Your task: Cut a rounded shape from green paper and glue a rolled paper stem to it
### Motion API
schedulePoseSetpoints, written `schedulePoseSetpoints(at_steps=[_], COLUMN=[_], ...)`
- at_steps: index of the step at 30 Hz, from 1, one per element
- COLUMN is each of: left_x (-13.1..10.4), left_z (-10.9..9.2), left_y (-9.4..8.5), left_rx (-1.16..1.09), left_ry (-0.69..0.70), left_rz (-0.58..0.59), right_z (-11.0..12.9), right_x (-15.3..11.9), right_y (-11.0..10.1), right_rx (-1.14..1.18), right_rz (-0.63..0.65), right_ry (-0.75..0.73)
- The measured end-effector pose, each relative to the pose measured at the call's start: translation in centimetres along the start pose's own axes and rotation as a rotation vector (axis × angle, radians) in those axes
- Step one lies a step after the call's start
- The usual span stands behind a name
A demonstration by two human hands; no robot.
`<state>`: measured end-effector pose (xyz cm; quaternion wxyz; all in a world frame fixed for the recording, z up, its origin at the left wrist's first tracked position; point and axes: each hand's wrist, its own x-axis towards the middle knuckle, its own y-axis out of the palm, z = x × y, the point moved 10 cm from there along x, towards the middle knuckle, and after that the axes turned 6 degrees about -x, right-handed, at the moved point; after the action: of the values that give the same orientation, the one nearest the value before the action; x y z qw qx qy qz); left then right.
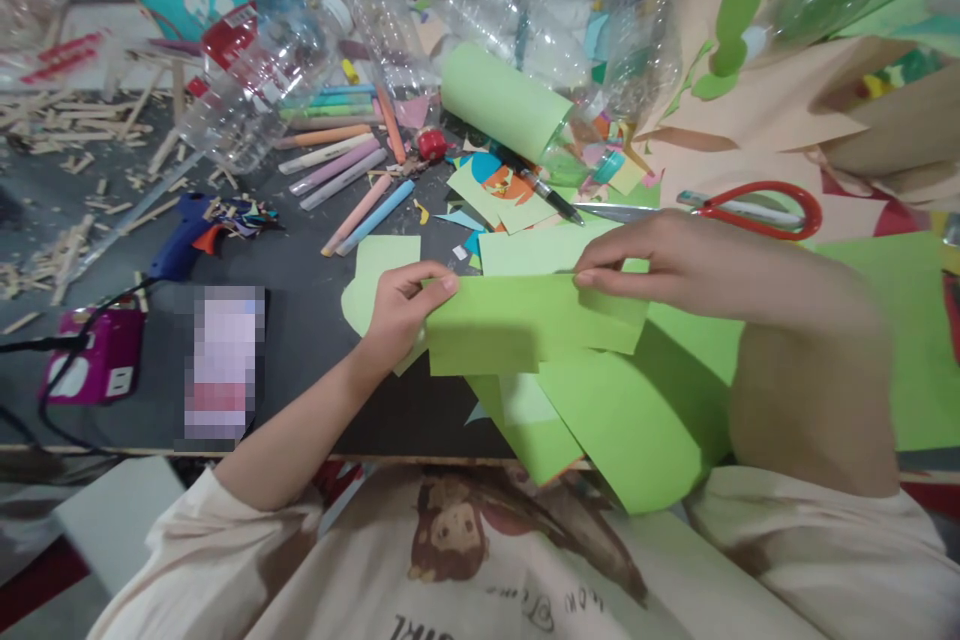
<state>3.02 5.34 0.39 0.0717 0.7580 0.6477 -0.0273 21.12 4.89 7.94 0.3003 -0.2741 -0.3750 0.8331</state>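
Observation:
My left hand [401,315] pinches the upper left corner of a bright green strip of paper [499,325]. With thumb and fingertips, my right hand [637,260] grips the same strip's top edge further right. The strip is held level and looks folded along its top. Beneath it lie larger green sheets [637,420] that reach past the table's front edge. A paler green sheet [525,245] shows just behind the strip, and another pale green piece [382,265] rests by my left hand. Red-handled scissors [757,210] lie beyond my right hand, their blades pointing left.
Several markers [345,165] and a black pen [551,200] lie further back. A green-wrapped bottle [506,105] and clear plastic bottles [251,110] crowd the rear. On the left are a blue glue gun [180,235], a phone [225,360], a purple box [94,355] and wood scraps [75,120].

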Motion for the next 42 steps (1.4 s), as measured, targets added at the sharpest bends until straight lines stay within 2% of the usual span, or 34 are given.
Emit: schedulePoseSetpoints(at_steps=[4,9,16,21,24,28,30,33,35,38,40,42], left_x=[0.1,-0.2,-0.5,-0.8,-1.2,-2.7,-3.5,-4.2,-4.2,-3.7,-3.2,-2.7], left_z=[0.0,-0.5,-0.6,-0.9,-1.8,-2.8,-3.2,-3.7,-3.6,-2.7,-2.3,-2.4], left_y=[-0.5,-0.1,0.8,1.1,2.1,4.6,5.2,5.4,5.6,6.3,6.3,5.7], left_rx=[-0.037,-0.002,0.053,0.142,0.256,0.464,0.524,0.532,0.524,0.511,0.465,0.384], left_ry=[0.031,0.061,0.044,0.079,0.181,0.442,0.579,0.689,0.666,0.524,0.408,0.315], left_rz=[-0.027,-0.032,0.000,0.045,0.142,0.347,0.370,0.348,0.369,0.432,0.428,0.351], right_z=[-1.0,-0.6,-1.7,-1.6,-1.4,-1.7,-1.3,-0.5,-0.1,0.0,-0.1,-0.5], right_x=[-1.1,-1.9,-2.6,-2.8,-2.8,-2.8,-2.5,-1.6,-1.2,-1.1,-1.5,-2.4], right_y=[-2.2,-4.4,-5.4,-5.8,-5.8,-6.5,-6.5,-5.7,-5.0,-4.3,-4.5,-5.1], right_rx=[-0.036,-0.057,-0.072,-0.124,-0.137,-0.116,-0.093,-0.046,-0.021,0.011,0.033,0.072], right_rz=[-0.110,-0.203,-0.284,-0.304,-0.319,-0.494,-0.559,-0.530,-0.468,-0.402,-0.444,-0.585], right_ry=[0.049,0.060,0.191,0.121,0.093,0.185,0.194,0.169,0.166,0.168,0.161,0.155])
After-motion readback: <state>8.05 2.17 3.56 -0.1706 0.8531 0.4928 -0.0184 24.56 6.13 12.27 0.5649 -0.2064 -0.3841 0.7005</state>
